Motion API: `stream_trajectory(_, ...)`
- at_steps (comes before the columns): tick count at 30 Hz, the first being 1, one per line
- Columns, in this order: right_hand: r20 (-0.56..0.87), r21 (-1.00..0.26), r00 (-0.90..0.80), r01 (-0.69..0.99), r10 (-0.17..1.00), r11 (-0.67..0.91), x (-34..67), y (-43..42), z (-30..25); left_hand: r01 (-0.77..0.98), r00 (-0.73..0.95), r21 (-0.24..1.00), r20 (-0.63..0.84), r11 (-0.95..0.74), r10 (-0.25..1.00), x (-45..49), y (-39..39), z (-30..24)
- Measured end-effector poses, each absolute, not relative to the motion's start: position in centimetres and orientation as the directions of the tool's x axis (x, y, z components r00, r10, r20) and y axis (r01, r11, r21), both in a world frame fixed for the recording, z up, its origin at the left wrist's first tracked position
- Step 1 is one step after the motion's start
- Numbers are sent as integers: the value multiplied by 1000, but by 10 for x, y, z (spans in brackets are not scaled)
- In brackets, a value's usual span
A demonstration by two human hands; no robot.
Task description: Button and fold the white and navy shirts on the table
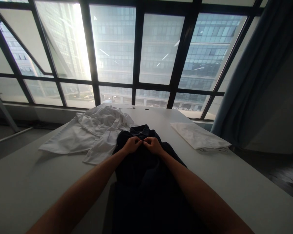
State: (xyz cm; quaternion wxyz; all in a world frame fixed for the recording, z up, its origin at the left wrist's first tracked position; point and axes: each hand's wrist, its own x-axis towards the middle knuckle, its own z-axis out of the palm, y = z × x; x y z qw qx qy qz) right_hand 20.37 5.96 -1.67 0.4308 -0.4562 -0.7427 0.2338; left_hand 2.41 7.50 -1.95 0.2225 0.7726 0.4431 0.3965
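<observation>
A dark, collared shirt [146, 169] lies on the white table with its collar toward the windows. Just below the collar, my left hand [132, 144] and my right hand [152, 145] meet at the shirt's front. Both hands are closed, fingertips pinching the dark cloth on either side of the middle. Whether a button sits between the fingers is too small and dark to make out. The lower part of the shirt fades into shadow near my body.
A crumpled heap of white cloth [97, 126] lies left of the shirt, its edge close to the dark sleeve. A folded white cloth [200, 136] rests on the right of the table [234, 182]. Windows [114, 45] stand behind, and a blue-grey curtain [246, 71] hangs at right.
</observation>
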Motion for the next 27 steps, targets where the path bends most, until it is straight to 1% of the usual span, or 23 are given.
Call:
stream_trajectory(4, 415, -760, -183, 468, 891, 451, 203, 60, -17, 514, 298, 700, 396, -496, 868, 25, 76, -21)
stream_trajectory(8, 420, -765, -138, 478, 897, 432, 201, 59, -16, 517, 282, 683, 435, -517, 855, 28, 73, -19)
stream_trajectory(11, 396, -788, -134, 459, 908, 411, 202, 59, -16, 506, 310, 669, 448, -545, 838, 28, 70, -16)
stream_trajectory(16, 298, -877, -173, 338, 939, 341, 205, 64, -16, 469, 375, 672, 437, -573, 818, 27, 67, -13)
stream_trajectory(19, 260, -903, -157, 310, 953, 298, 206, 66, -14, 449, 401, 678, 430, -582, 809, 29, 66, -14)
stream_trajectory(21, 197, -929, -141, 288, 970, 230, 207, 67, -12, 442, 412, 674, 433, -592, 802, 30, 66, -16)
stream_trajectory(25, 6, -974, -158, 223, 987, 41, 211, 68, -7, 422, 448, 635, 476, -648, 757, 32, 65, -18)
stream_trajectory(27, -28, -976, -170, 220, 985, 10, 212, 68, -5, 418, 469, 612, 488, -671, 736, 33, 65, -20)
